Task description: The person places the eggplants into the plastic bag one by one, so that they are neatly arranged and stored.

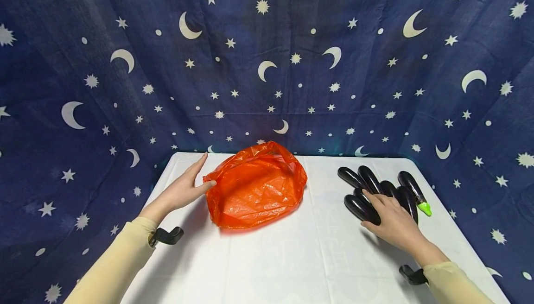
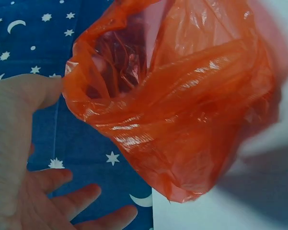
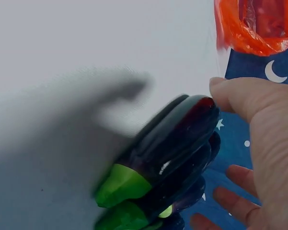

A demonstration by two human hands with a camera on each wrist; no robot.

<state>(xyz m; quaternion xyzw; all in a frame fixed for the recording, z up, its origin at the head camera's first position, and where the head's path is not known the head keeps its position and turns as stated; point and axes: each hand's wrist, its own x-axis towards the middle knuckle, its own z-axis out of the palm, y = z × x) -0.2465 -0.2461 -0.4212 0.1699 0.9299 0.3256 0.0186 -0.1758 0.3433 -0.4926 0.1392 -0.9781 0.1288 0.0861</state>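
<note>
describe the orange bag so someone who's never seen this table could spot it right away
On the white table in front of the star-and-moon backdrop, look left of centre, by the left hand. The orange bag lies there, crumpled thin plastic with its mouth open. It is the only bright orange thing; the eggplants under the right hand are dark purple.

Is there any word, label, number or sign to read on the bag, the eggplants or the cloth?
None can be read.
Orange bag: plain.
Eggplants: no label.
Blue cloth: only printed moons and stars.
White table: faint pale marks, too faint to read.
</note>
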